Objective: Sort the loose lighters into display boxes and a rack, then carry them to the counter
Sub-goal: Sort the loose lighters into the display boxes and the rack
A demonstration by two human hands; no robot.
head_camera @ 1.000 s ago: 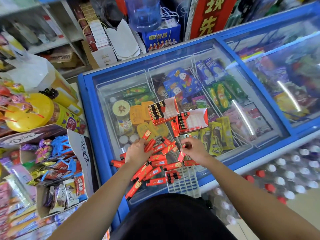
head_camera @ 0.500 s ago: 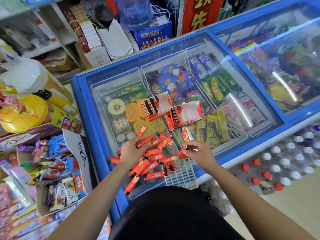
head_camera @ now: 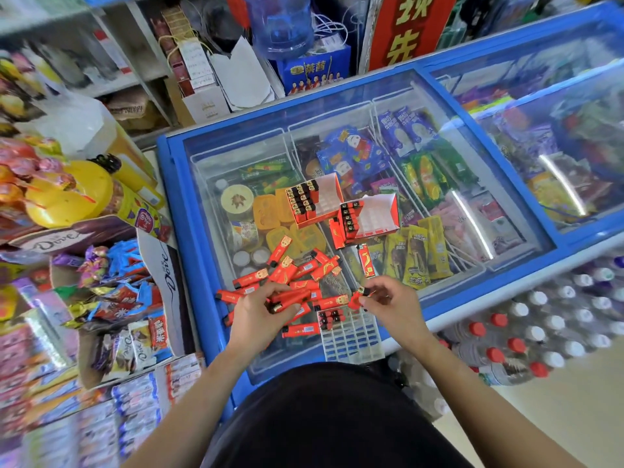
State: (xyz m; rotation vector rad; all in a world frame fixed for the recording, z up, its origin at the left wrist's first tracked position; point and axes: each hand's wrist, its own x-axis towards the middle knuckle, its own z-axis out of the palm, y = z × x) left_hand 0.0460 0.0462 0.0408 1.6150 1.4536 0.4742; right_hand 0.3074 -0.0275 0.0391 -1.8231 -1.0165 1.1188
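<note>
Several loose red lighters (head_camera: 305, 270) lie scattered on the glass lid of a blue freezer (head_camera: 202, 231). My left hand (head_camera: 258, 315) grips a few lighters from the pile. My right hand (head_camera: 391, 305) pinches one red lighter (head_camera: 361, 295) just above a white plastic rack (head_camera: 351, 336), which has a few lighters standing in its far left corner. Two red display boxes stand farther back on the glass: the left box (head_camera: 314, 199) and the right box (head_camera: 368, 216), each partly filled with upright lighters. One lighter (head_camera: 365, 260) lies alone near the right box.
A Dove chocolate carton (head_camera: 162, 265) and candy displays crowd the left side. Bottled water packs (head_camera: 540, 332) stand on the floor to the right. Shelves, a water jug (head_camera: 280, 25) and a red banner are behind the freezer.
My left hand has closed around a few lighters from the pile. My right hand still holds one lighter and has dropped closer to the rack. The camera view shifted slightly.
</note>
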